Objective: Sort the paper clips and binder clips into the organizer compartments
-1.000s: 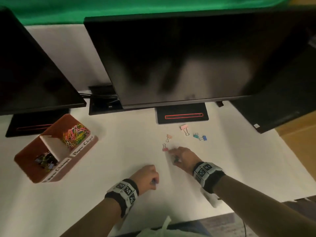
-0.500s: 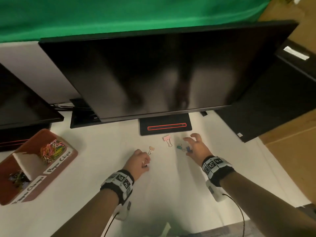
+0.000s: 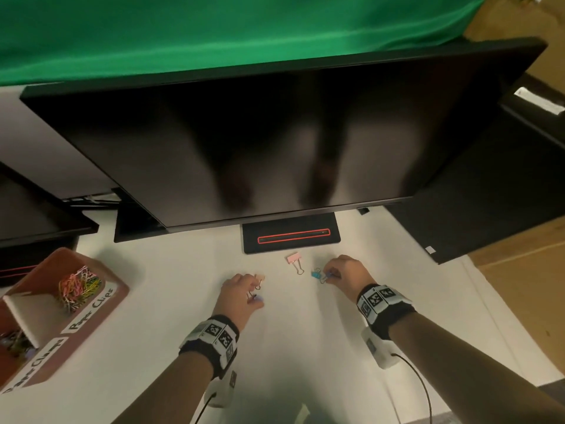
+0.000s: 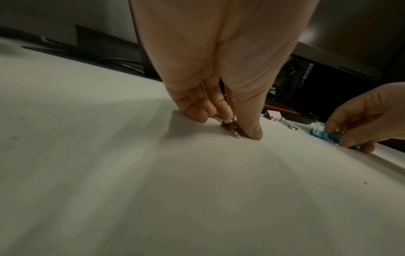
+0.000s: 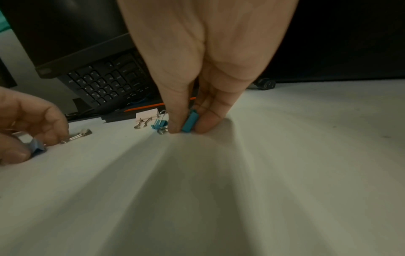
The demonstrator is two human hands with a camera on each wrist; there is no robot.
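Observation:
My left hand [image 3: 251,289] keeps a lavender binder clip [image 5: 37,148] tucked under its thumb, while its fingertips [image 4: 198,115] pinch the wire handles of a peach binder clip [image 3: 260,278] on the white desk. My right hand [image 3: 331,274] pinches a blue binder clip [image 5: 190,121] between thumb and fingers, standing it on the desk. A teal binder clip [image 3: 315,274] lies right beside it, touching or nearly so. A pink binder clip [image 3: 294,260] lies loose between the hands, nearer the monitor foot. The brown organizer [image 3: 117,290] stands far left.
The organizer's far compartment holds coloured paper clips [image 3: 79,288]; its near one holds several binder clips [image 3: 15,342]. A large dark monitor [image 3: 275,142] overhangs the desk, its black foot [image 3: 290,237] just behind the clips. A keyboard [image 5: 105,83] sits under it.
Both hands have moved away from me toward the monitor foot. The left hand reached the peach clip, and the right hand's spread fingers closed on the blue clip.

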